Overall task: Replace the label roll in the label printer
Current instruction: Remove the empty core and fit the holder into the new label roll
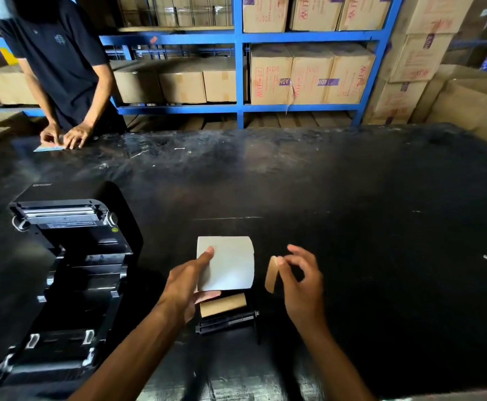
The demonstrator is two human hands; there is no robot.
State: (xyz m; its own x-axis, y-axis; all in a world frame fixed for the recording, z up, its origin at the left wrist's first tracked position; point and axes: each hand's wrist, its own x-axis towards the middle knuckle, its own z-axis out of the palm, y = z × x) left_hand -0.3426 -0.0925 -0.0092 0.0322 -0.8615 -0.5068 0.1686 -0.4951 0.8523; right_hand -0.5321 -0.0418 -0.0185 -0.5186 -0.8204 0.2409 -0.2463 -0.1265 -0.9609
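Note:
The black label printer (71, 256) stands open at the left of the black table, its lid raised and its roll bay bare. My left hand (188, 282) grips a white label roll (230, 261) by its left side, thumb on the face. Just below it lie a brown cardboard core (225, 305) and a black spindle holder (228, 322) on the table. My right hand (300, 279) pinches a small brown paper strip (272, 273) between thumb and forefinger, a little to the right of the roll.
A person in a dark shirt (60, 53) leans on the far left table edge, both hands on a small card (48, 148). Blue shelving (239, 70) full of cardboard boxes (311, 73) runs behind the table. More boxes are stacked at the right.

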